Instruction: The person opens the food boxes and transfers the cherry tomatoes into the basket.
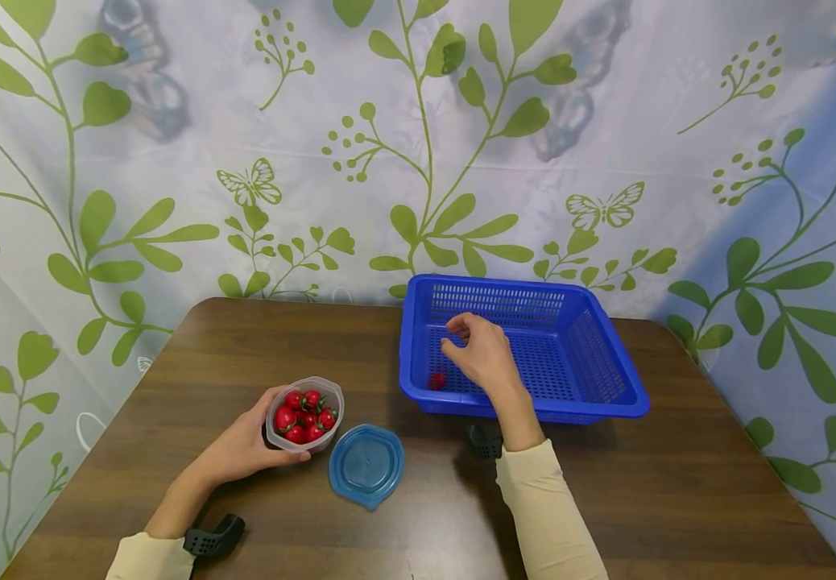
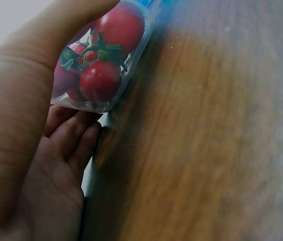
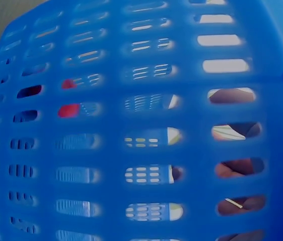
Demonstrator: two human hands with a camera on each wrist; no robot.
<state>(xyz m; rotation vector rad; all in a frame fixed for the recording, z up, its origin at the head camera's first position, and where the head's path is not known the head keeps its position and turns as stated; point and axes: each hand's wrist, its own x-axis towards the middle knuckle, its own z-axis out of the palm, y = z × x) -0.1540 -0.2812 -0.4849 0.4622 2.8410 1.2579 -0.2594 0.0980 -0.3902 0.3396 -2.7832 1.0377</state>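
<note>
My left hand [image 1: 247, 439] holds a clear plastic container [image 1: 336, 393] at its left side, thumb toward me and fingers round the far side. Several red cherry tomatoes [image 1: 309, 418] with green stem tops fill it; in the left wrist view the tomatoes [image 2: 100, 80] show through the wall. Over the left part of a blue plastic basket [image 1: 610, 362] hovers my right hand [image 1: 489, 354], fingers loosely bent, thumb apart, nothing between them. Below it, one small red tomato [image 1: 436, 380] lies in the basket's near left corner. The right wrist view is mostly the slotted basket wall [image 3: 111, 125].
A translucent blue lid [image 1: 367, 463] lies on the brown wooden table [image 1: 302, 338], just right of the container and in front of the basket. Behind the table hangs a cloth [image 1: 316, 217] printed with leaves and butterflies.
</note>
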